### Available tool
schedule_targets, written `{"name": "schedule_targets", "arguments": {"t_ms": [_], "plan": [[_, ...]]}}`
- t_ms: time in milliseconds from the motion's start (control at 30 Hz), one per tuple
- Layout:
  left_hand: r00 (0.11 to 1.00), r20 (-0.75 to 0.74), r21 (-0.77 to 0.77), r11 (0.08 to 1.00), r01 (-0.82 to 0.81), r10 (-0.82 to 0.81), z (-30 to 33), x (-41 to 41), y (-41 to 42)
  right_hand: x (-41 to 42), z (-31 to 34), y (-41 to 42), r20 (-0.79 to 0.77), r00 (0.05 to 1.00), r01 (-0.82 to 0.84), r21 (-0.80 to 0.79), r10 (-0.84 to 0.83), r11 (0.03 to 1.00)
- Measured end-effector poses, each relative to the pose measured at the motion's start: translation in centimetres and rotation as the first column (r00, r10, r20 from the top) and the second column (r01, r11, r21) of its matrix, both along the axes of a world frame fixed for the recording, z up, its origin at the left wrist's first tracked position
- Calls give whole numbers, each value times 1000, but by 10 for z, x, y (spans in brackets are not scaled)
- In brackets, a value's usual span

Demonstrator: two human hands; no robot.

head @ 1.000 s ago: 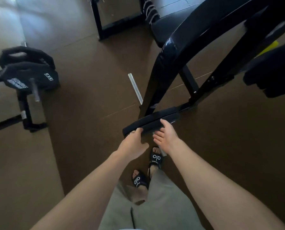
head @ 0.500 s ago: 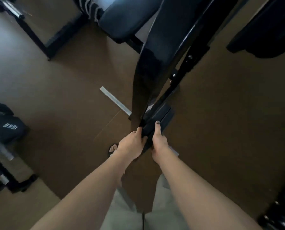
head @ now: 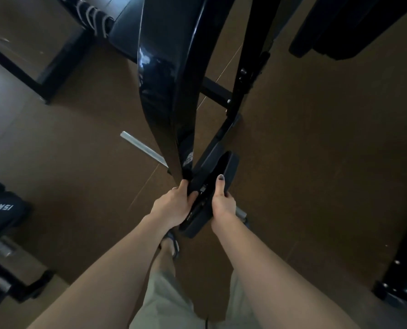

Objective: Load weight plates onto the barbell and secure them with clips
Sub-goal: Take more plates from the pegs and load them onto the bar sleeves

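Both hands grip one weight plate edge-on above the floor, left hand and right hand on opposite rims, likely sharing its weight. Beyond, the rack's black post; another plate waits at the left edge.

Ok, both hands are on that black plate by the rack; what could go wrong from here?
1. The weight plate is held on edge above the floor, the left hand and right hand gripping its rim; a foot in an open sandal is just below, so a slip could land on toes.
2. It sits tight against the glossy black rack upright; the left hand's fingers could get pinched between them.
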State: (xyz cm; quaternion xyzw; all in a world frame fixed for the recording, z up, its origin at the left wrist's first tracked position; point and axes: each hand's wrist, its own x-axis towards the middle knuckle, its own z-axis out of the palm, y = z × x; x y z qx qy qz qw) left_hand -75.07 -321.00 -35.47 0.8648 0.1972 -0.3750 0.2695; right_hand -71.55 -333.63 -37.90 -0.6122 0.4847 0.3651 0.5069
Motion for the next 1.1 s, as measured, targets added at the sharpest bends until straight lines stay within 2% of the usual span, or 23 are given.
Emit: {"name": "schedule_targets", "arguments": {"t_ms": [133,267,433,533,667,733,900,1000,1100], "plan": [[998,-37,15,998,-58,58,4,0,1,-3,7,-40,-43,999,9,-52,-12,999],[994,-41,-3,995,-97,97,6,-1,-3,-12,5,-72,-69,997,38,-37,-40,999],[973,-30,-25,973,-228,227,3,-10,-10,-21,1,-101,-76,997,27,-43,-31,999],[973,-56,-20,974,-227,225,6,-17,-12,-29,5,-125,-91,995,41,-82,-48,996],[963,77,22,965,-262,260,14,-36,-29,-51,14,-157,-102,994,15,-150,-30,989],[966,121,39,972,-233,227,16,-52,-39,-61,18,-161,-122,992,-42,-167,22,985],[973,44,18,974,-226,225,13,-96,-65,-80,42,-166,-158,971,-210,-203,180,956],[976,0,-47,975,-217,217,11,-124,-76,-104,60,-164,-185,922,-378,-230,341,897],[990,51,-109,986,-127,134,16,-145,-73,-129,71,-152,-164,882,-470,-221,442,855]]}}
